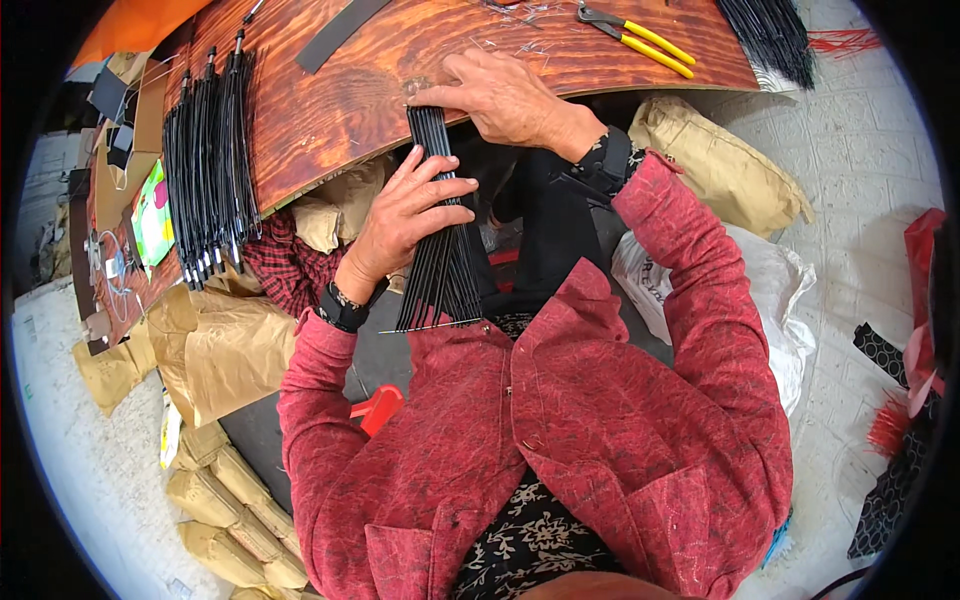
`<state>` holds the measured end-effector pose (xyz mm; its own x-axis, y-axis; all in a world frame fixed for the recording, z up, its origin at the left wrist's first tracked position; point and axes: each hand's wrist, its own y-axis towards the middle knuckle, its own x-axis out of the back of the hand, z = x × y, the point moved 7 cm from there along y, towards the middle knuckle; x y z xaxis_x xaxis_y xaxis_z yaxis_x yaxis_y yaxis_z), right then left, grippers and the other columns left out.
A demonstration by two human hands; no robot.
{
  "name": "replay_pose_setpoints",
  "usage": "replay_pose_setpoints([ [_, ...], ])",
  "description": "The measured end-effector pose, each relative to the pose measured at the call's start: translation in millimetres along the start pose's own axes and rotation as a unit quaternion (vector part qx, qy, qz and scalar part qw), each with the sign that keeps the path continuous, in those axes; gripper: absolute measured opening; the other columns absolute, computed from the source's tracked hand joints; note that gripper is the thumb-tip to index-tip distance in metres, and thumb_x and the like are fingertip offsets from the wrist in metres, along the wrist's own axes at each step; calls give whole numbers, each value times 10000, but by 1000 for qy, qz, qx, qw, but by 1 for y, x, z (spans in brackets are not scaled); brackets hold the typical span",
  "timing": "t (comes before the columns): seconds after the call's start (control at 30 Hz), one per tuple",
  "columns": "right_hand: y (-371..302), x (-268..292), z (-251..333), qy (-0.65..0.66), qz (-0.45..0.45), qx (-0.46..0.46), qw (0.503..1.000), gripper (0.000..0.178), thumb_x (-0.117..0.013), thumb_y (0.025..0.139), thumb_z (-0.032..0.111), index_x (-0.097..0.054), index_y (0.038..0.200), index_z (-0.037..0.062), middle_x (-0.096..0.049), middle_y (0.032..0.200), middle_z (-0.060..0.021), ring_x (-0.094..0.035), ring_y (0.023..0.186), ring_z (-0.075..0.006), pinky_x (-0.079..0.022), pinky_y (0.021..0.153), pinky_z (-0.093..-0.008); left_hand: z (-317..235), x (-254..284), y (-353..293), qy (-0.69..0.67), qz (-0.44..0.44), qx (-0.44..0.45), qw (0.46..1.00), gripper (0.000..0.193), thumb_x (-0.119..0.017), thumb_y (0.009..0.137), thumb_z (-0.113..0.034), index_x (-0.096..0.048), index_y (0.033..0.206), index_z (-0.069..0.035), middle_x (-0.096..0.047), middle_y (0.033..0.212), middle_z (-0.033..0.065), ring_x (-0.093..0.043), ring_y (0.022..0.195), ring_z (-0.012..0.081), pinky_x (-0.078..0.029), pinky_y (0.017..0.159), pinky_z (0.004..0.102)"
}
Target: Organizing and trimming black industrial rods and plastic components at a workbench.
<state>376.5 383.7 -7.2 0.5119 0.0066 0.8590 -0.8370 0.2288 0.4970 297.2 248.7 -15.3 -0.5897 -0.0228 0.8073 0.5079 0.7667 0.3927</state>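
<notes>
1. Wood-grained tabletop [320,120] spans the top; the black cord bundle [440,280] reaches from its near edge toward the red jacket [640,420].
2. Left hand [405,215] grasps the bundle midway; right hand [515,100] touches its upper end (whether pinching, I cannot tell).
3. Even pressure and squared ends should, I judge, prevent crossed strands.
4. Thin, dark strands pack tightly above, fan out below.

It's a workshop I'm standing in, plainly enough. Yellow-handled pliers [657,56] lie on the worn wooden table [320,130], bundled black cords [210,150] line one end, and brown sacks [235,350] crowd the floor [840,160]
</notes>
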Motion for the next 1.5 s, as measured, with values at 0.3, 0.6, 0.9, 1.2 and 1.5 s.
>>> replay_pose_setpoints([
  [0.3,4,-7,5,12,-68,-24,997,353,-613,802,47,-641,1146,122,-595,995,-64,-590,981,-289,-501,832,-395,-2,1,1,24,11,-8,1000,177,-621,825,-141,-720,971,-145,-676,1230,12,-547,1285,295,-352,1139,548],
  [0.6,-6,4,-4,14,-81,-54,995,252,-615,798,26,-623,1047,64,-614,933,-89,-607,945,-308,-505,815,-401,-6,4,-2,42,-24,-5,999,198,-629,831,-111,-728,996,-157,-687,1234,-15,-567,1276,251,-389,1127,513],
  [0.9,-5,13,-5,41,-109,-40,992,209,-610,843,44,-619,1052,46,-641,997,-97,-620,967,-311,-523,783,-394,-7,23,10,77,-45,-8,996,184,-630,837,-77,-730,977,-142,-716,1175,17,-617,1218,252,-434,1086,486],
  [1.2,4,89,18,380,-41,-79,921,434,-666,893,142,-571,1303,33,-596,1306,-104,-591,1193,-253,-473,989,-313,22,84,39,-82,-170,101,977,184,-655,834,-37,-707,1009,-58,-732,1091,70,-674,1083,268,-523,944,393],
  [1.5,25,107,60,466,-80,-18,881,590,-679,924,269,-459,1409,14,-551,1379,-126,-541,1246,-224,-420,1056,-354,-14,83,55,-184,-104,213,954,236,-614,928,-42,-655,1156,0,-702,1078,98,-638,1028,202,-508,896,352],
])
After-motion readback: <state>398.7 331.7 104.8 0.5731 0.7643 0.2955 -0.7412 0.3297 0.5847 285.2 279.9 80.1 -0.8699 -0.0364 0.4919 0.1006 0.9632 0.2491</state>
